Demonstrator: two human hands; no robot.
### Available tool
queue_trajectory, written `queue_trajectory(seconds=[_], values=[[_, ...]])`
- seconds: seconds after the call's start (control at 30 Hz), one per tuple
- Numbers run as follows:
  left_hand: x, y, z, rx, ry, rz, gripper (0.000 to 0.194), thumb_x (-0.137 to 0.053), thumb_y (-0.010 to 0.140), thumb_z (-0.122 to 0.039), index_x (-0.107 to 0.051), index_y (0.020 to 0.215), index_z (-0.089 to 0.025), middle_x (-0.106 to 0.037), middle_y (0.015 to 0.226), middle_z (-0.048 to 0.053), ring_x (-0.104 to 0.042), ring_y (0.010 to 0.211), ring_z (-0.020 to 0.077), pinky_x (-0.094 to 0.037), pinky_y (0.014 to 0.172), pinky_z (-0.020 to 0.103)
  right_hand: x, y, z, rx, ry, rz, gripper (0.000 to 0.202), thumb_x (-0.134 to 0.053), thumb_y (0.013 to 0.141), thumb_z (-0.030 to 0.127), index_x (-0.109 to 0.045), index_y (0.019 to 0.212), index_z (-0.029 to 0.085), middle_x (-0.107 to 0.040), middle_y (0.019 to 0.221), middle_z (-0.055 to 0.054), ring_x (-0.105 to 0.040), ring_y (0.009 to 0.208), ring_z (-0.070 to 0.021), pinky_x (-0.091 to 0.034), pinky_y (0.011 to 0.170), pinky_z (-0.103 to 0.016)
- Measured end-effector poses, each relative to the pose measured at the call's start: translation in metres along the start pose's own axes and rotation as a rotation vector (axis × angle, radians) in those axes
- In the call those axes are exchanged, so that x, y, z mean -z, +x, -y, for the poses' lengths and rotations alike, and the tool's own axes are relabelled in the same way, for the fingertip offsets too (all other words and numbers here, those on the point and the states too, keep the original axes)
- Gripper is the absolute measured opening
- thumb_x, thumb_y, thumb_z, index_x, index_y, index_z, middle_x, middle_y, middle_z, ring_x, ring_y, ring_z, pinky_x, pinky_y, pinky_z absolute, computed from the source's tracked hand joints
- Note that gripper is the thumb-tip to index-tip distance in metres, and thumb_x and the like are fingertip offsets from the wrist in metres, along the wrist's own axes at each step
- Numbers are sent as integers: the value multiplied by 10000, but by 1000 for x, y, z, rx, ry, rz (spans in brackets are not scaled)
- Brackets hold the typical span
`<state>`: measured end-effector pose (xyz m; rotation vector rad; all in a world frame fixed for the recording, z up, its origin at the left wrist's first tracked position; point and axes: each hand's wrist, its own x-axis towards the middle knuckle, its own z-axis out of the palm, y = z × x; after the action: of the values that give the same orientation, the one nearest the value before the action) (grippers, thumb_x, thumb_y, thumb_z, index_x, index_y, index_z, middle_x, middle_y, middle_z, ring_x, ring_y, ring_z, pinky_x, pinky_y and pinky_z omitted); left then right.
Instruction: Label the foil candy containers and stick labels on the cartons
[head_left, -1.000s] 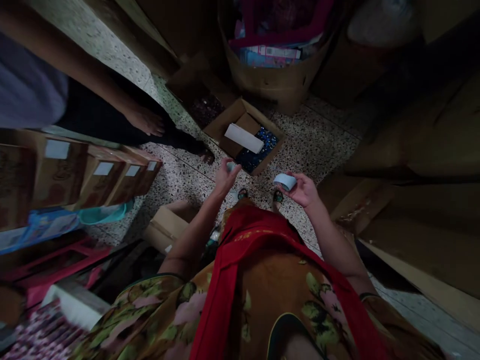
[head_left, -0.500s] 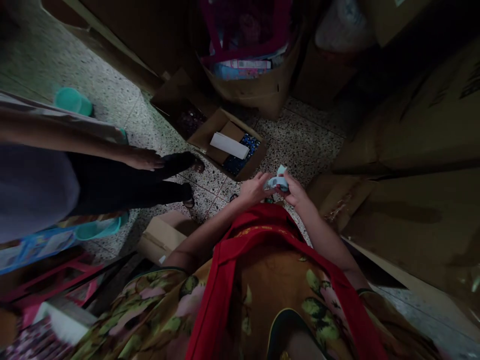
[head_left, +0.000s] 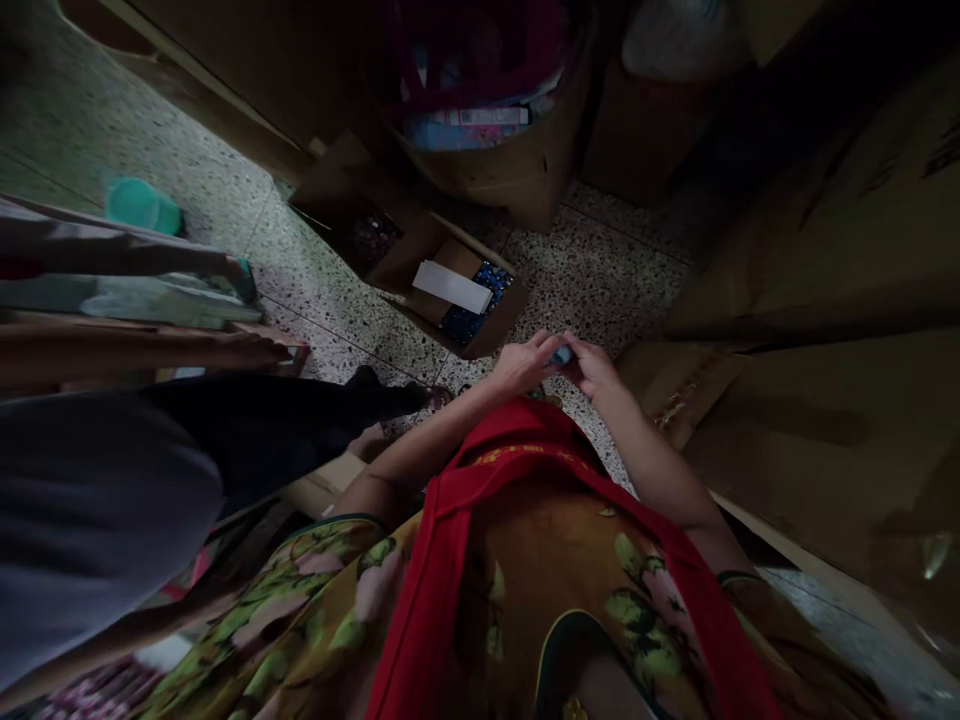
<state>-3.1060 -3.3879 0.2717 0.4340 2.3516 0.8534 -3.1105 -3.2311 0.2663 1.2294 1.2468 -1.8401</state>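
My left hand (head_left: 520,366) and my right hand (head_left: 592,368) meet in front of the red apron (head_left: 525,430). Between their fingertips is a small pale blue roll (head_left: 561,354), which looks like tape. The fingers of both hands are closed on it and cover most of it. Just beyond my left hand, an open cardboard box (head_left: 499,325) stands on the floor. Inside the box are a flat white piece (head_left: 453,287) and dark blue speckled items (head_left: 463,323).
Large cardboard cartons (head_left: 825,430) stand close on my right. Ahead is a big carton (head_left: 517,180) with packages and a magenta frame. A co-worker in a grey top (head_left: 97,500) stands at my left, near a stool. A turquoise bucket (head_left: 144,206) is on the speckled floor.
My hands have drawn together around the pale blue roll, hiding most of it. The co-worker has moved closer to me and bent an arm down, and a stool has come into sight behind.
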Motion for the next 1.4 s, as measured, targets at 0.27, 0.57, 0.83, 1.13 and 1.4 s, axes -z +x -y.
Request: queue_trajectory(seconds=[0.27,0.57,0.83,1.13,1.4], values=[[36,40,24,226,-794,7,275,-725,801,-310,-675,995,-121,-568,632,-7,-472,545,95,-369,551,233,7,-1,34,529,-523,24,624,-889,616,486,-703,1172,275,-682,1149,-66,-629,1078,-247,-562,893,-362],[63,36,36,121,-915,-110,548,-718,817,-517,-640,1234,-171,-671,866,38,-520,638,91,-397,599,218,-15,-1,69,571,-580,162,472,-847,671,368,-749,1112,232,-712,868,-10,-630,801,-173,-543,717,-308],[18,14,59,123,-938,247,350,-822,617,-438,-698,738,-134,-624,657,-4,-527,639,115,-402,610,231,-1,15,85,372,-269,140,451,-812,691,550,-717,1001,236,-689,837,-17,-610,704,-144,-472,531,-239],[46,-30,29,206,-1399,39,422,-848,608,-372,-669,931,-168,-574,673,-35,-389,474,34,-272,463,204,29,61,47,209,-159,37,408,-843,603,346,-661,956,256,-657,795,79,-598,680,-91,-460,538,-193],[73,-48,12,235,-1393,-211,411,-828,641,-335,-669,982,-170,-593,742,-7,-407,500,37,-302,454,207,16,52,-33,145,-267,123,337,-710,578,278,-605,896,255,-659,836,55,-600,696,-119,-550,673,-275]])
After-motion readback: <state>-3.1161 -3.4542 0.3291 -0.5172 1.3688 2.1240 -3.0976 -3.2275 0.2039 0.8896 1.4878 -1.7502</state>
